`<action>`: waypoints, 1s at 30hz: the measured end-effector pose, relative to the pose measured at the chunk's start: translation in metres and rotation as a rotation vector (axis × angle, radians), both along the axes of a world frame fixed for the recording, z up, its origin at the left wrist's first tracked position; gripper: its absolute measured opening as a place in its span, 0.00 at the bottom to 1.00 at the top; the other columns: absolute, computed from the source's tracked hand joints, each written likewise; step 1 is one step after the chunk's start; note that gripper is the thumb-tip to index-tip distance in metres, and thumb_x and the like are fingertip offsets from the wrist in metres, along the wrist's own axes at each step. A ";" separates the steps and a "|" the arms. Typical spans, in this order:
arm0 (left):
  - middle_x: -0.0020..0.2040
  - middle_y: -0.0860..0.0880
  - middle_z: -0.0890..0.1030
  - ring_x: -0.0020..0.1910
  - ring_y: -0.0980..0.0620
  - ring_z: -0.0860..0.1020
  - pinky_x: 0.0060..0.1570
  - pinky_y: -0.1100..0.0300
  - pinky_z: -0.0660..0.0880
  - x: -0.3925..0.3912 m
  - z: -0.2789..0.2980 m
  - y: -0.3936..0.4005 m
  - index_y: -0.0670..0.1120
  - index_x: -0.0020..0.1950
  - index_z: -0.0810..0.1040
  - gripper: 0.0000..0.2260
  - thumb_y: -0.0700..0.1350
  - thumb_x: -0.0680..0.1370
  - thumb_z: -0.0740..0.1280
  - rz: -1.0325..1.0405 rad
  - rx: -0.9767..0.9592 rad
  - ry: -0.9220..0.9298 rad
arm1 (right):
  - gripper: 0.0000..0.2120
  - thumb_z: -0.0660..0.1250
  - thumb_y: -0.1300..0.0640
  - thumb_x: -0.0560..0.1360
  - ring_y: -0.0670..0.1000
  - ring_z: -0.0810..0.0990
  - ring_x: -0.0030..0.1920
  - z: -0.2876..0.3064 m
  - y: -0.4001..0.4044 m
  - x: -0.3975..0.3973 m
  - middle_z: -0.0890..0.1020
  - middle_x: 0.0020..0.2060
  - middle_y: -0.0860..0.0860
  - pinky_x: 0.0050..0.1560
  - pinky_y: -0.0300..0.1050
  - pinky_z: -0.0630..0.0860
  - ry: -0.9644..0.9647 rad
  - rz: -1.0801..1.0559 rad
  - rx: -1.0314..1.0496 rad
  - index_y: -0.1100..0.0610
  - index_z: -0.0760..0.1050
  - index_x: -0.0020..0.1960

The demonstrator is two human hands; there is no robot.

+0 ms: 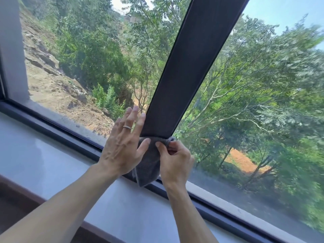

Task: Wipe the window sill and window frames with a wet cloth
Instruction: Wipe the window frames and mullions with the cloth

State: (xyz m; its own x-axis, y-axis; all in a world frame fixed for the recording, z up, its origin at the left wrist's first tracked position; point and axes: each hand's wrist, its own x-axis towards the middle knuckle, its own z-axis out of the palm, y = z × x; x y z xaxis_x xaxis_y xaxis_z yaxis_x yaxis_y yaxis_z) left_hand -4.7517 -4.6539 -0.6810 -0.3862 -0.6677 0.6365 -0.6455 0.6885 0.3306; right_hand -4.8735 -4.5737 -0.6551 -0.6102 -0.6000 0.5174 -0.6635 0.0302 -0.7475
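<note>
Grey cloth (pixel 150 162) is draping over the foot of the dark upright frame (pixel 189 67) above the pale sill (pixel 52 155), where we are pressing it with our flat left hand (pixel 122 146) and pinching its top edge with our right hand (pixel 175 158).

Beyond the glass you see leafy green trees (pixel 254 81) from twelve to three o'clock and a bare rocky slope (pixel 52 81) at ten.
</note>
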 end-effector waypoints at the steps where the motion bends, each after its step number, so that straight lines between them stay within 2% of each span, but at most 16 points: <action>1: 0.78 0.41 0.57 0.78 0.42 0.54 0.71 0.39 0.62 0.001 0.000 0.000 0.40 0.77 0.61 0.32 0.58 0.78 0.54 0.002 -0.002 -0.004 | 0.05 0.77 0.53 0.70 0.40 0.80 0.33 -0.002 0.003 0.001 0.81 0.31 0.40 0.39 0.37 0.76 -0.011 0.024 0.053 0.53 0.83 0.39; 3: 0.78 0.41 0.57 0.78 0.42 0.54 0.71 0.38 0.63 0.004 0.003 -0.001 0.41 0.77 0.62 0.32 0.58 0.78 0.53 -0.001 -0.016 0.005 | 0.04 0.78 0.54 0.69 0.39 0.79 0.32 0.006 0.002 -0.001 0.79 0.28 0.38 0.36 0.33 0.73 0.030 0.035 0.074 0.53 0.84 0.38; 6: 0.79 0.42 0.57 0.78 0.43 0.53 0.73 0.38 0.60 0.003 0.011 -0.002 0.42 0.77 0.62 0.32 0.59 0.78 0.53 -0.012 -0.022 0.042 | 0.05 0.78 0.53 0.69 0.43 0.80 0.33 0.028 -0.009 -0.008 0.83 0.33 0.43 0.38 0.41 0.78 0.084 -0.002 -0.095 0.53 0.84 0.40; 8: 0.79 0.43 0.56 0.79 0.43 0.52 0.74 0.38 0.55 0.000 0.018 -0.002 0.43 0.77 0.62 0.31 0.59 0.78 0.53 0.004 -0.015 0.068 | 0.05 0.78 0.53 0.70 0.44 0.81 0.34 0.026 -0.012 -0.008 0.84 0.35 0.45 0.39 0.43 0.80 0.073 -0.001 -0.138 0.53 0.84 0.41; 13: 0.80 0.44 0.54 0.79 0.44 0.48 0.75 0.39 0.51 0.000 0.028 -0.004 0.43 0.77 0.61 0.32 0.60 0.78 0.50 0.003 0.006 0.047 | 0.06 0.79 0.54 0.69 0.45 0.81 0.33 0.028 -0.008 -0.006 0.84 0.34 0.45 0.39 0.48 0.79 0.051 0.022 -0.040 0.55 0.84 0.40; 17: 0.80 0.44 0.52 0.79 0.46 0.46 0.76 0.42 0.49 -0.004 0.048 -0.009 0.43 0.78 0.59 0.33 0.61 0.79 0.49 -0.016 -0.009 0.080 | 0.07 0.78 0.52 0.69 0.43 0.80 0.33 0.065 -0.021 -0.013 0.84 0.34 0.45 0.38 0.43 0.79 0.091 -0.021 -0.195 0.54 0.83 0.40; 21: 0.80 0.41 0.51 0.79 0.45 0.47 0.76 0.42 0.49 -0.008 0.062 -0.010 0.42 0.78 0.58 0.34 0.62 0.79 0.47 -0.019 -0.014 0.090 | 0.08 0.77 0.52 0.71 0.45 0.81 0.33 0.057 -0.012 -0.007 0.83 0.35 0.47 0.37 0.47 0.80 0.164 0.028 -0.131 0.55 0.83 0.41; 23: 0.80 0.41 0.51 0.79 0.45 0.47 0.76 0.41 0.49 -0.007 0.067 -0.010 0.42 0.78 0.57 0.34 0.62 0.79 0.48 -0.016 -0.019 0.087 | 0.05 0.76 0.54 0.71 0.43 0.81 0.33 0.075 -0.012 -0.010 0.84 0.35 0.46 0.37 0.44 0.80 0.162 0.054 -0.121 0.55 0.84 0.43; 26: 0.80 0.40 0.51 0.79 0.44 0.48 0.76 0.41 0.49 -0.007 0.078 -0.012 0.42 0.78 0.58 0.34 0.62 0.78 0.50 -0.015 -0.048 0.099 | 0.05 0.75 0.53 0.72 0.40 0.80 0.33 0.119 -0.022 -0.013 0.82 0.34 0.42 0.36 0.35 0.78 0.171 0.002 -0.264 0.54 0.85 0.45; 30: 0.79 0.40 0.53 0.79 0.43 0.50 0.76 0.41 0.49 -0.004 0.098 -0.016 0.41 0.78 0.58 0.34 0.60 0.78 0.51 -0.019 -0.082 0.109 | 0.05 0.75 0.53 0.73 0.44 0.81 0.33 0.107 -0.020 -0.007 0.84 0.36 0.46 0.37 0.43 0.81 0.246 0.037 -0.185 0.55 0.84 0.45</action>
